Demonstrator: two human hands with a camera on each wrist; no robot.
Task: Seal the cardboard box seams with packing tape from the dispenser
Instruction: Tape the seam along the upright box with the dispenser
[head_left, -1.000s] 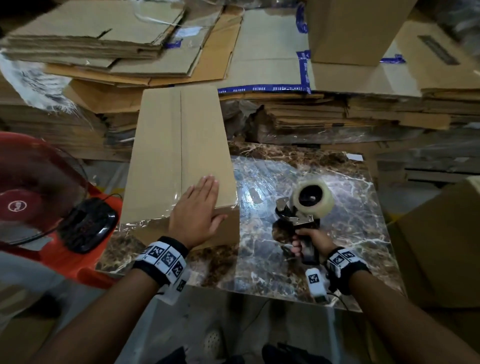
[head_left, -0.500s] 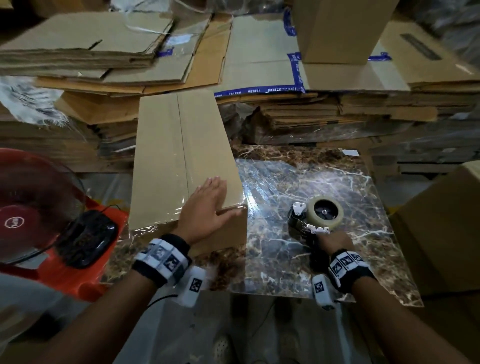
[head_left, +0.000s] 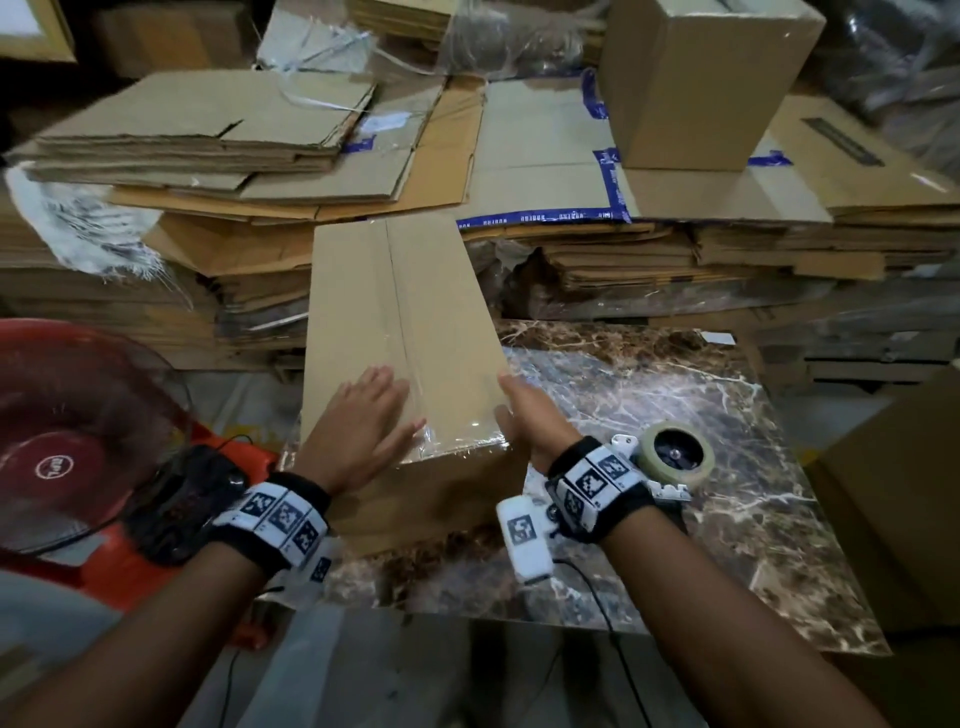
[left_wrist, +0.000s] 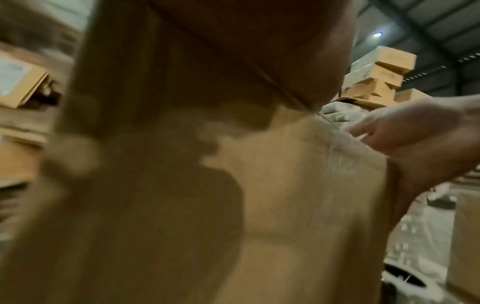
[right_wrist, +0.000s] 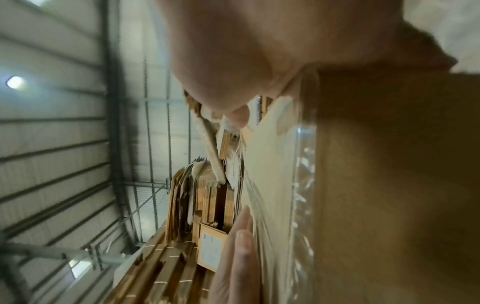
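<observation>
A long cardboard box (head_left: 400, 312) lies on the marble table (head_left: 649, 384), its centre seam running away from me. Clear tape (head_left: 457, 441) shines along its near top edge. My left hand (head_left: 379, 400) lies flat on the box top near that end, fingers straight. My right hand (head_left: 519, 410) presses with straight fingers against the box's near right corner. The tape dispenser (head_left: 670, 460) lies on the table behind my right wrist, held by no hand. In the right wrist view the taped box edge (right_wrist: 303, 185) runs past my left hand's fingers (right_wrist: 239, 246).
A red fan (head_left: 78, 441) stands close at the left. Stacks of flattened cardboard (head_left: 234, 135) fill the back, with an upright box (head_left: 696, 78) on them at the right. Another brown box (head_left: 893, 493) sits beside the table's right edge.
My right hand set the tape dispenser down on the table, let go of it and moved left to the box's near right corner. My left hand stayed on the box top.
</observation>
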